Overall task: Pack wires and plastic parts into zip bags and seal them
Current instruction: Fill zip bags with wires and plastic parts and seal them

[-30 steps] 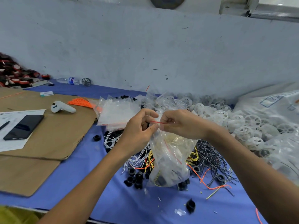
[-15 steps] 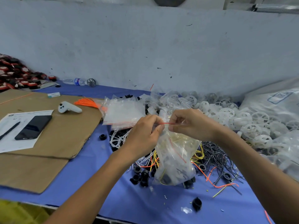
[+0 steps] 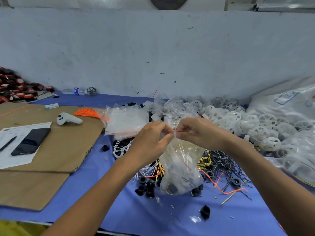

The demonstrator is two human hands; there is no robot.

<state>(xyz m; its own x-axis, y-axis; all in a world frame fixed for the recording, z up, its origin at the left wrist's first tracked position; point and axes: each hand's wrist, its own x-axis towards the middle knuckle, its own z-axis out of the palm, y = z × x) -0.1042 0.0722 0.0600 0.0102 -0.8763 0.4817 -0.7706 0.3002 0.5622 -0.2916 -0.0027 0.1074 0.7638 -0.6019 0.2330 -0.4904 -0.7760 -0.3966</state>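
A clear zip bag [image 3: 180,167] with a red zip strip hangs above the blue table, holding yellow and black wires and dark plastic parts. My left hand [image 3: 150,142] pinches the left end of the red strip. My right hand [image 3: 199,132] pinches the strip just to the right, and the two hands almost touch. Under the bag lie loose black, white, yellow and orange wires [image 3: 221,164] and black plastic rings [image 3: 146,186]. A heap of white plastic wheels [image 3: 247,123] lies behind to the right.
A stack of unused zip bags [image 3: 126,121] lies left of my hands. Cardboard [image 3: 56,150] at the left carries a phone [image 3: 31,141], a paper sheet, a white controller [image 3: 68,118] and an orange wire bundle [image 3: 87,112]. Large plastic sacks [image 3: 288,106] fill the right. The wall stands close behind.
The view shifted a little. Both hands stay pinched on the bag's red strip, now sitting slightly more to the right in the frame.
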